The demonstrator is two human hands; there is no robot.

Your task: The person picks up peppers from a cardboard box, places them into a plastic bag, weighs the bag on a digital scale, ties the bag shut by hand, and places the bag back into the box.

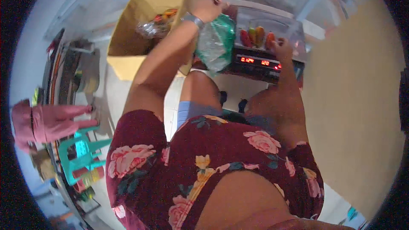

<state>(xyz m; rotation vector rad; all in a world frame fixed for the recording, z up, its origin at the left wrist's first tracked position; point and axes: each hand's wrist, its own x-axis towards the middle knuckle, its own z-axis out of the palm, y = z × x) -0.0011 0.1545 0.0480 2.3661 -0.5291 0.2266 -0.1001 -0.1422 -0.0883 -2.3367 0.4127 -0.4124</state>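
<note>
My left hand (208,9), with a grey band at the wrist, reaches past the yellow bin. Its fingers are closed; what they hold is too blurred to make out. Just below it hangs a green and clear plastic bag (216,44). My right hand (283,51) is at the right side of a digital scale (255,56) with lit red numbers. Its fingers are curled together beside an orange-red pepper (270,40), and I cannot make out what is in them. More peppers (254,36), red, green and orange, lie in a clear plastic bag on the scale's tray.
A yellow bin (123,38) to the left contains clear plastic and several peppers (165,15). Far left are a teal plastic chair (70,157) and pink clothing (53,121). A large tan surface (353,102) fills the right side. Glass panels stand behind the scale.
</note>
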